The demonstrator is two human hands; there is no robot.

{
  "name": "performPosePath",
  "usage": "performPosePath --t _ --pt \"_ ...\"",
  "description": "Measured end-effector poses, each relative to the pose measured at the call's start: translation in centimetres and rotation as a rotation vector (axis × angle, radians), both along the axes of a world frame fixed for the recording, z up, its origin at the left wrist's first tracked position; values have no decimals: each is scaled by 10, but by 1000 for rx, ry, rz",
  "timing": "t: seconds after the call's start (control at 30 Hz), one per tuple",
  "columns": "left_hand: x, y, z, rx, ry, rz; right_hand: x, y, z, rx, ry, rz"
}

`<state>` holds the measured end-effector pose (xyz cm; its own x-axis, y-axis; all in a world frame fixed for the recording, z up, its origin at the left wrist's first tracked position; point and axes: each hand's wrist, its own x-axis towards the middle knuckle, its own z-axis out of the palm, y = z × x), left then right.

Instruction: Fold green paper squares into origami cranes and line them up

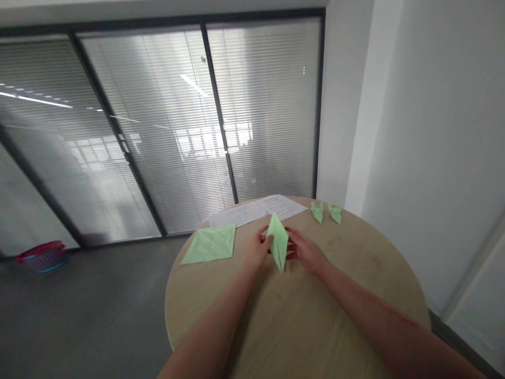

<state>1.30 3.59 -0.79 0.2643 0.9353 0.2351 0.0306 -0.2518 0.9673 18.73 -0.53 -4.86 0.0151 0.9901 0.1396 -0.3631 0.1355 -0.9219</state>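
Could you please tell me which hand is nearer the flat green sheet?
Left. The left hand sits right of the flat green sheet; the right hand is farther right, past the folded paper.

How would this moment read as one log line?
Left hand: holding folded green origami diamond; Right hand: at its right edge; Creased green sheet: table, left side; Two birdlike origami figures: far edge, right

Far side: I see a glass partition (pixel 158 121) in dark frames (pixel 218 105), slatted blinds (pixel 272 95) across its panes. Bright strips of light (pixel 193 85) and a pale window-like grid (pixel 201 142) show on the glass. Right: plain white wall (pixel 437 137). Left: smooth grey floor (pixel 110 310); a pink-and-blue basket (pixel 43 258) sits there, near the partition. Near, centre to right: I log a round table (pixel 295 326), light wood tone.
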Motion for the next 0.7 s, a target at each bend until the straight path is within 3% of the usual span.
performPosePath --t 0.17,0.3,0.7 --pt "0 1 -4 5 84 -75 -1 -1 -2 5 -114 19" --pt "1 -1 -6 128 162 -126 -2 0 -3 4 -164 28" --pt "-4 1 -3 262 325 36 -1 4 -10 33 -333 26"
